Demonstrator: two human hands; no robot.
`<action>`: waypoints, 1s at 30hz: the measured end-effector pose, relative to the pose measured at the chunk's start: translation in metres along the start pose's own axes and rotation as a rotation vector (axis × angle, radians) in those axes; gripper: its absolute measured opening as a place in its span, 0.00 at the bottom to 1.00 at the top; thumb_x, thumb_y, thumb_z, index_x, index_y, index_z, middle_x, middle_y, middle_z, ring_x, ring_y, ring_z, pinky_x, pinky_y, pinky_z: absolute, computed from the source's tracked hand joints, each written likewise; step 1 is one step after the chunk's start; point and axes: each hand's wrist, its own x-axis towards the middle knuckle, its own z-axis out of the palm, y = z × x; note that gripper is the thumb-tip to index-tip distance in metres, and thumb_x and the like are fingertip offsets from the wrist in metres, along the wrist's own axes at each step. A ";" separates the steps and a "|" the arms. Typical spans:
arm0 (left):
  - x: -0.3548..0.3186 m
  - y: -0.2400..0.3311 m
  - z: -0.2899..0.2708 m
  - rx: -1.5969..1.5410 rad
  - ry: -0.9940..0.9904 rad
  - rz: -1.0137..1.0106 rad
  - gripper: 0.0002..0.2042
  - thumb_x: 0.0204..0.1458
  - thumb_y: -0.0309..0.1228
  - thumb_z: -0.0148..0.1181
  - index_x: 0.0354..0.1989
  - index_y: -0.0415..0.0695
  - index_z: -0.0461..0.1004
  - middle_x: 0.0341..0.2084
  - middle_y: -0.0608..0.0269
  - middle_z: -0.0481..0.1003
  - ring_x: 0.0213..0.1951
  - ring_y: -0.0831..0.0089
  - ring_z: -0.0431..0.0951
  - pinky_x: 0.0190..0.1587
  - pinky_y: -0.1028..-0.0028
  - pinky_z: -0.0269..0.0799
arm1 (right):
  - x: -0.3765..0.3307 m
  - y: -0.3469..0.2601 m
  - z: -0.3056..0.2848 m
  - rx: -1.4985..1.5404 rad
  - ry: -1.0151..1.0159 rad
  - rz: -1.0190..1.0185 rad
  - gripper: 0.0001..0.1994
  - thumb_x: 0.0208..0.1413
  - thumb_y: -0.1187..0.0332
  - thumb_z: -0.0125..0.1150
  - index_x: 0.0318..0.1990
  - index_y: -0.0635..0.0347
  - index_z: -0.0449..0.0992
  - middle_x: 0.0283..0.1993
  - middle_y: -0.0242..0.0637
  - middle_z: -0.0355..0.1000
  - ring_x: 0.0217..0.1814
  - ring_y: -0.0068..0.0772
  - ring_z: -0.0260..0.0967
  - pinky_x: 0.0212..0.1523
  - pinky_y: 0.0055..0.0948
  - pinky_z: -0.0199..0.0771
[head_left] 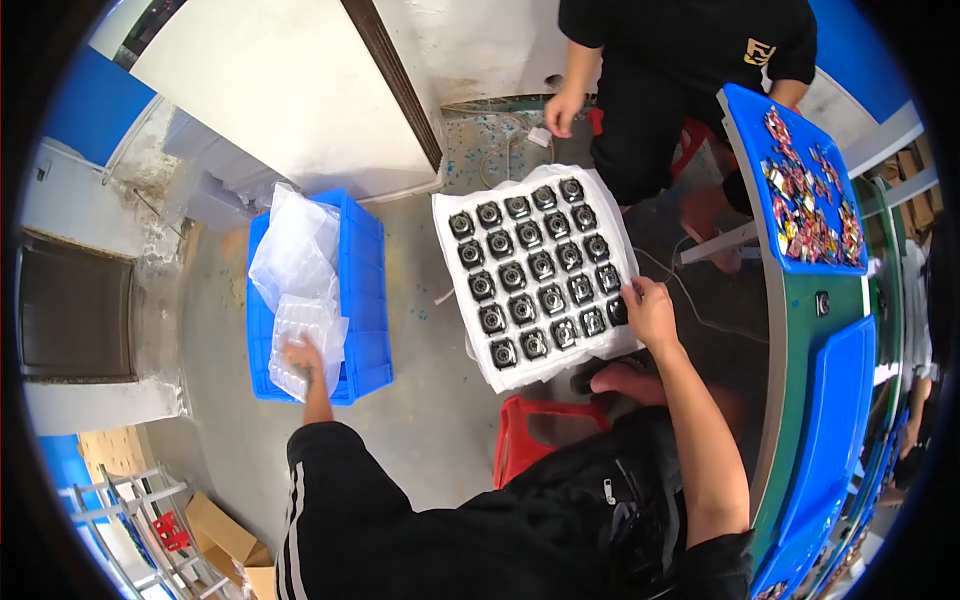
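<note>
A white tray [462, 328] holds rows of small black square parts, each with a round lens-like centre [541, 264]. At its right edge my right hand [651, 312] has its fingers bent together beside a black part; what the fingertips pinch is hidden. Over to the left, my left hand [303, 358] is on a clear plastic tray with moulded pockets [308, 325], gripping it at the top of a blue crate [370, 300]. The fingers there are slightly blurred. Crumpled translucent plastic [295, 245] lies above that clear tray in the crate.
Opposite me sits a person in black, one hand [565, 112] hanging beyond the white tray. On the right a green-topped bench [815, 345] carries a blue tray [775, 250] of small colourful pieces. A red stool [515, 440] stands below the white tray; cables [690, 300] cross the floor.
</note>
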 end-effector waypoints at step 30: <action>-0.197 0.299 -0.192 -1.717 -1.057 -0.125 0.22 0.62 0.28 0.46 0.65 0.45 0.53 0.57 0.59 0.64 0.57 0.70 0.64 0.58 0.71 0.60 | 0.018 -0.001 -0.014 0.173 -0.139 -0.134 0.15 0.62 0.68 0.44 0.56 0.52 0.62 0.45 0.60 0.71 0.50 0.64 0.66 0.48 0.51 0.66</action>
